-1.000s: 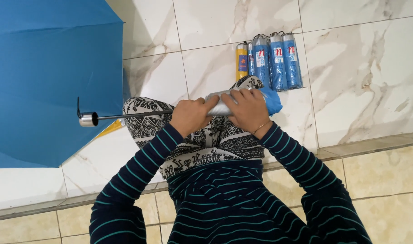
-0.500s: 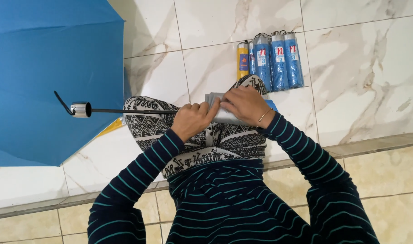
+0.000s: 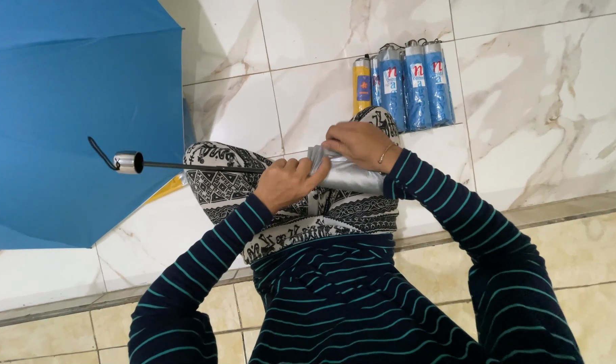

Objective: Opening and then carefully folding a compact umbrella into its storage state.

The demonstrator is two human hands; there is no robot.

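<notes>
I hold a collapsed umbrella across my lap. Its silver canopy fabric (image 3: 345, 176) is bunched between my hands. My left hand (image 3: 289, 182) grips the fabric where the thin black shaft (image 3: 200, 166) enters it. My right hand (image 3: 356, 144) presses on top of the fabric's right part. The shaft points left and ends in a silver handle (image 3: 127, 162) with a black strap. A black-and-white patterned cloth (image 3: 220, 178) on my knees lies under the umbrella.
A large open blue umbrella (image 3: 65, 114) covers the marble floor at the left. A yellow folded umbrella (image 3: 362, 84) and three blue sleeved ones (image 3: 416, 84) lie side by side beyond my hands. A tile step edge (image 3: 557, 205) runs across below.
The handle has risen a little. My right hand has moved up and left over the fabric, and the blue part of the canopy no longer shows.
</notes>
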